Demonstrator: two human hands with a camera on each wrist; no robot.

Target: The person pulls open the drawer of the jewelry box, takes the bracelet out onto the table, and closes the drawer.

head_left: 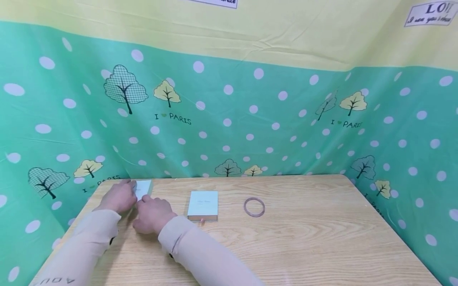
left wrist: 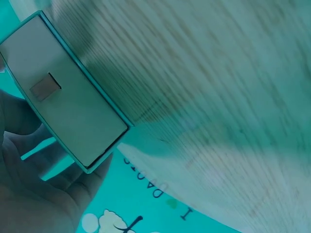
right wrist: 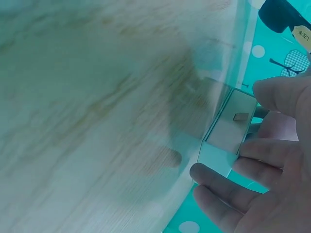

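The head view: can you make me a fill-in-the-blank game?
The box at the left hand and right hand lies to the ____ of the other box.
The ring lies to the ____ of both boxes.
On the green cloth, "I" and a heart come before ____.
Missing words: left; right; PARIS.

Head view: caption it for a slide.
Two arms reach to a box; a second box and a ring lie farther right on the table.

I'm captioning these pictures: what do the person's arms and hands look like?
Pale beige sleeves end in cuffs. The left sleeve bears dark lettering; something small and dark shows at each cuff. The left hand and right hand are bare.
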